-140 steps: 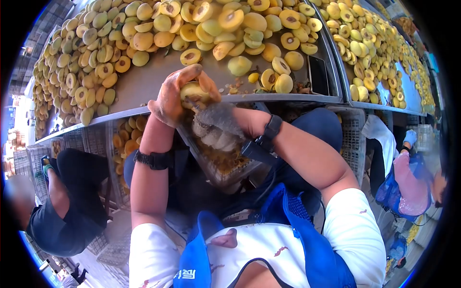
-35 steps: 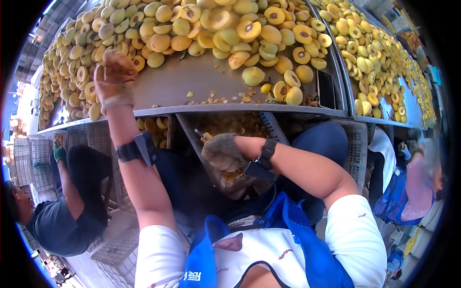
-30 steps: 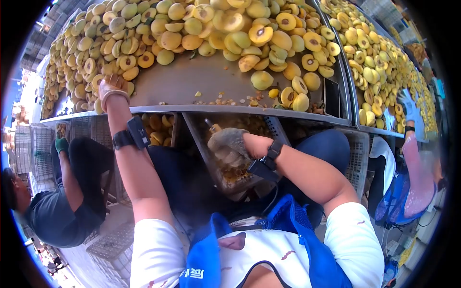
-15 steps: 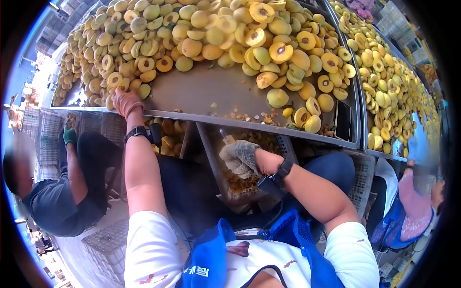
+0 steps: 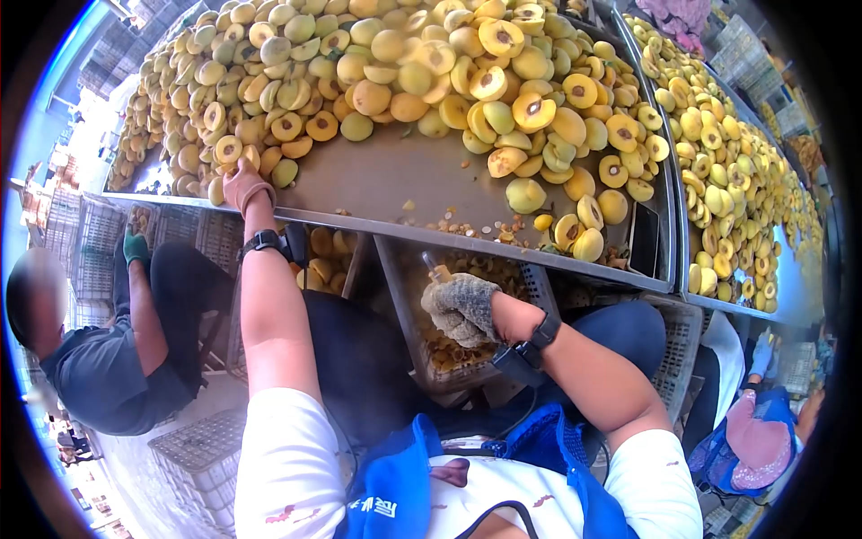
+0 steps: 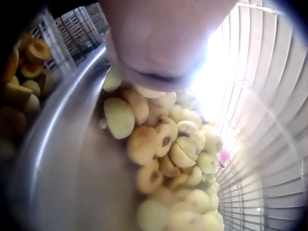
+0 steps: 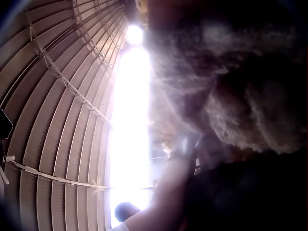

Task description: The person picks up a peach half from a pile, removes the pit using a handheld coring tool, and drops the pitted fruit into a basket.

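Observation:
In the head view, my gloved left hand [image 5: 247, 187] reaches over the near edge of the metal table, fingertips among halved yellow peaches [image 5: 289, 127] at the lower left of the pile. I cannot tell whether its fingers have closed round one. The left wrist view shows peach halves [image 6: 165, 137] beyond the wrist; the fingers are hidden. My right hand [image 5: 462, 308], in a grey knit glove, grips a small tool [image 5: 437, 269] with a tan handle and metal tip. It is above a crate [image 5: 406, 316] of fruit scraps between the knees. The right wrist view is dark and blurred.
Pits and scraps [image 5: 476, 225] lie along the near table edge [image 5: 377, 225]. A dark flat slab [image 5: 644, 239] is at the table's right end. Another crate of peaches [image 5: 328, 256] stands under the edge. People sit at left [image 5: 126, 341] and right [image 5: 754, 431].
Earlier both hands met round a peach over the crate. The left hand has since moved left to the pile; the right has stayed over the crate with the tool. The head view has shifted.

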Demonstrator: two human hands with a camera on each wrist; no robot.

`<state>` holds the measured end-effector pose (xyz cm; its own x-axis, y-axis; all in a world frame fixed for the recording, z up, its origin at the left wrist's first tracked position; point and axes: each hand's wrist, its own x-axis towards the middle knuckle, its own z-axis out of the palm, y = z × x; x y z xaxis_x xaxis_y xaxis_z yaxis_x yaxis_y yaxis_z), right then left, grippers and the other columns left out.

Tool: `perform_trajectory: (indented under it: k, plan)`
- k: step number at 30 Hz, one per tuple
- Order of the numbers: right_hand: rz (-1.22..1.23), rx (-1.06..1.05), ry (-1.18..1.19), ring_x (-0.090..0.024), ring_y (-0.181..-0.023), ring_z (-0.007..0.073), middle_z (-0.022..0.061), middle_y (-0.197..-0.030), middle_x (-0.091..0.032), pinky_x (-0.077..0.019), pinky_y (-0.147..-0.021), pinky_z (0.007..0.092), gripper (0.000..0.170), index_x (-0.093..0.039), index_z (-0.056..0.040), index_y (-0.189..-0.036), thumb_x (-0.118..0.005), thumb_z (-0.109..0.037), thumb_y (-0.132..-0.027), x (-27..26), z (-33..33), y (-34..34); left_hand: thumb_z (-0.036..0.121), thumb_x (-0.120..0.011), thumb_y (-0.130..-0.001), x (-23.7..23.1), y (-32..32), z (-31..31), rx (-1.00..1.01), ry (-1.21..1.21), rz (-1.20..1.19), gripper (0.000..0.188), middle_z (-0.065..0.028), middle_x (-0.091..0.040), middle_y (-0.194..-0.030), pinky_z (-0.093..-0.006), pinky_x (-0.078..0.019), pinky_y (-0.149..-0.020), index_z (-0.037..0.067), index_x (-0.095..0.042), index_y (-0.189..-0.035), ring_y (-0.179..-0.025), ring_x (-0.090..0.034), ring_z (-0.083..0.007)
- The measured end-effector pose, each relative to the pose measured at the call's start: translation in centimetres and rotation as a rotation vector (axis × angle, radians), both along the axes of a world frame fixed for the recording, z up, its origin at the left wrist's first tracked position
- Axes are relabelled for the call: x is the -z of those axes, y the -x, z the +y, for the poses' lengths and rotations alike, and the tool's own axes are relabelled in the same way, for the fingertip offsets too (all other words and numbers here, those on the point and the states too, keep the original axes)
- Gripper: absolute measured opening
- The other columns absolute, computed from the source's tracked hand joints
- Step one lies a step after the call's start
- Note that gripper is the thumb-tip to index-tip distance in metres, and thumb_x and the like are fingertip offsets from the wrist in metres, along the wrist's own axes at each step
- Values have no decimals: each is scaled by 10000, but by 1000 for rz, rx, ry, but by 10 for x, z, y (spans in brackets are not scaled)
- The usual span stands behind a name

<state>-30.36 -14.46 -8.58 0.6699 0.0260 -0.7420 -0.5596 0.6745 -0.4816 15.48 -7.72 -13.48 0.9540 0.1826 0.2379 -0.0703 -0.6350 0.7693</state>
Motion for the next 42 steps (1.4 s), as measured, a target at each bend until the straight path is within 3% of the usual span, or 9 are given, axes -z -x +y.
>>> perform_trajectory:
  k: [7,18,20,23,28,31,34,39,42]
  plan:
    - [-39,-3,12,-463,-418,131,1,-614,-541,-318,-362,274,142,-597,-149,-830,-657,-226,-934,6,-4,0,288,-818,-788,29,-33,-1,5,335,163,451,-181,-733,-1029,-373,-534,-856,-2,-660,-1096,-910,-694,-314]
    - [-89,23,160,-528,-487,176,23,-652,-559,-432,-426,372,156,-599,-130,-828,-648,-236,-932,25,-19,-12,174,-666,-844,14,7,-21,950,422,220,432,-48,-668,-967,-251,-491,-632,45,-620,-1254,-748,-610,-135]
    - [-644,368,1751,-649,-693,216,71,-817,-655,-540,-608,366,162,-638,-88,-908,-658,-247,-933,105,-33,-30,168,-659,-833,-47,83,-31,1036,441,458,436,-47,-669,-964,-250,-495,-654,34,-616,-1246,-771,-611,-138]
    - [-526,463,1216,-687,-915,243,105,-1009,-702,-557,-770,334,235,-652,-60,-1050,-675,-260,-929,-5,-50,-12,183,-681,-806,-87,153,-43,1537,196,601,476,-48,-676,-990,-259,-505,-719,11,-623,-1246,-815,-606,-127]
    - [-271,360,1518,-683,-777,206,105,-929,-695,-553,-658,335,294,-615,-62,-1110,-677,-296,-944,-23,-56,-3,298,-589,-901,-134,267,-60,1858,12,467,453,-66,-662,-1007,-271,-479,-859,-24,-612,-1218,-930,-587,-132]
    - [-383,677,451,-523,-486,128,47,-697,-567,-352,-365,268,318,-553,-122,-909,-690,-408,-936,-48,-32,9,408,-470,-1005,-128,312,-50,1659,526,434,512,-120,-645,-1147,-337,-468,-970,-20,-564,-1269,-1063,-591,-194]
    - [-453,574,887,-626,-638,230,121,-779,-641,-480,-526,351,441,-601,-69,-1027,-648,-496,-929,-10,-16,2,352,-412,-1061,-86,345,-53,1356,1351,794,378,-141,-610,-1143,-401,-492,-954,30,-521,-1225,-1119,-572,-261]
    - [-203,254,1252,-639,-1000,461,256,-1034,-690,-519,-875,505,551,-646,-34,-1121,-607,-535,-895,-24,-19,6,218,-465,-1046,-83,341,-48,1433,626,143,223,-129,-622,-1077,-356,-548,-803,29,-480,-1165,-954,-633,-253]
    - [-260,118,1504,-651,-866,406,201,-928,-682,-517,-724,481,314,-646,-75,-1054,-627,-367,-942,-14,-24,5,141,-504,-1026,-87,325,-48,1531,920,494,169,-138,-644,-1027,-344,-562,-780,10,-495,-1133,-882,-660,-243]
